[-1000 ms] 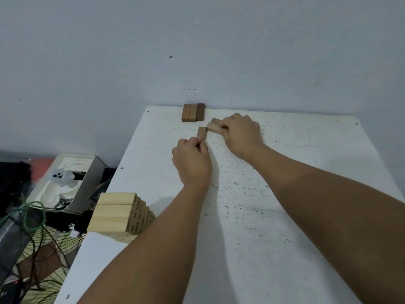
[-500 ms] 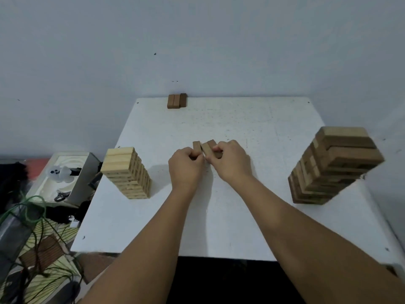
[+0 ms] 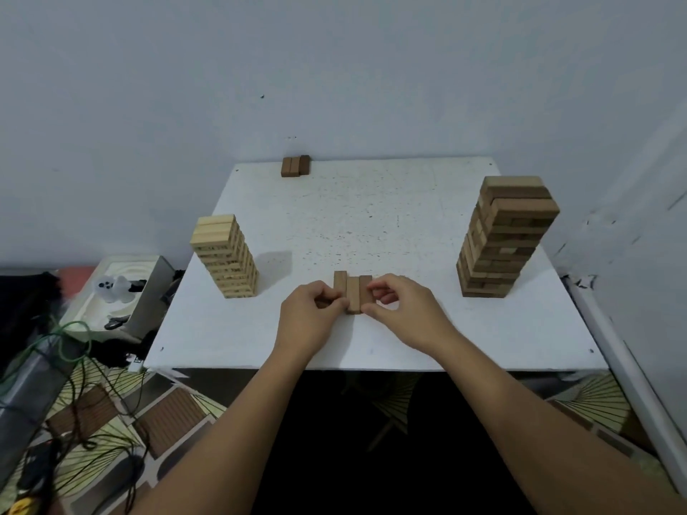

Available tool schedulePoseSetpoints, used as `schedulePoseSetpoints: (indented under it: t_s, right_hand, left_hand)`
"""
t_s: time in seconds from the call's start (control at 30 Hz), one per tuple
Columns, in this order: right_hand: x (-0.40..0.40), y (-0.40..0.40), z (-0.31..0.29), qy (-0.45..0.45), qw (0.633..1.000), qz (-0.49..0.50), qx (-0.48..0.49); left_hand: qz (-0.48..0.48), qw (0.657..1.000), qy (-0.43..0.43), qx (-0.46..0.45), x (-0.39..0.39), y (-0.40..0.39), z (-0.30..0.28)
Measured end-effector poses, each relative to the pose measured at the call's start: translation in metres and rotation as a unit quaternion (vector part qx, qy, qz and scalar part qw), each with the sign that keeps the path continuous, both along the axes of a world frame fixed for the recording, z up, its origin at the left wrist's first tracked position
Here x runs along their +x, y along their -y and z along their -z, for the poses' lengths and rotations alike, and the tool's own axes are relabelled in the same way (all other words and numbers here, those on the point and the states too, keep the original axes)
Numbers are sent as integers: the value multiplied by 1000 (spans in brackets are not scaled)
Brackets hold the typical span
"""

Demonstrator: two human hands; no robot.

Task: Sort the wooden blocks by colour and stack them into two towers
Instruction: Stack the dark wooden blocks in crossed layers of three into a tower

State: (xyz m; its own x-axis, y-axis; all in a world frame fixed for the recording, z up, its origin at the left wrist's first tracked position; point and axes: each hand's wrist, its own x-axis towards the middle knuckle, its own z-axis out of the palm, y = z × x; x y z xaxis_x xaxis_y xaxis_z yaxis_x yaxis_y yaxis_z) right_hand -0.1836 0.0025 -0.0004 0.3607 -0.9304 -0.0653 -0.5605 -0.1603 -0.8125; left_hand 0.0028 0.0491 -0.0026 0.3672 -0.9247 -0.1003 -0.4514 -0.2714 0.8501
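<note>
Three brown blocks (image 3: 353, 292) are lying side by side at lower centre of the white table (image 3: 409, 328), squeezed between the left hand (image 3: 310, 315) and the right hand (image 3: 403, 310), both pinching them with curled fingers. The hands are hiding the outer blocks' near ends. A pale tower (image 3: 226, 256) is standing at left, a brown tower (image 3: 502, 237) at right, and another brown trio (image 3: 295, 166) is sitting at the table's top edge.

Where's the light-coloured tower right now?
In the head view, the light tower stands near the table's left edge, left of the left hand, across from the dark tower.
</note>
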Motion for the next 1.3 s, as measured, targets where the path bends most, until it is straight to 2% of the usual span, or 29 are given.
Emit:
schedulePoseSetpoints:
  t_s: [0.13,0.33,0.5,1.3]
  right_hand:
    - [-8,20,-11,-40,993,-74,85]
    - [-2,42,-15,-162,978,-121,51]
    - [-1,43,-14,-140,983,-106,45]
    - [-1,35,-7,-139,983,-116,-15]
  left_hand:
    - [34,999,-4,13,6,1,-8]
    - [156,982,39,99,37,22,-26]
    - [242,954,118,130,47,48,-32]
    - [245,962,88,81,45,40,-16]
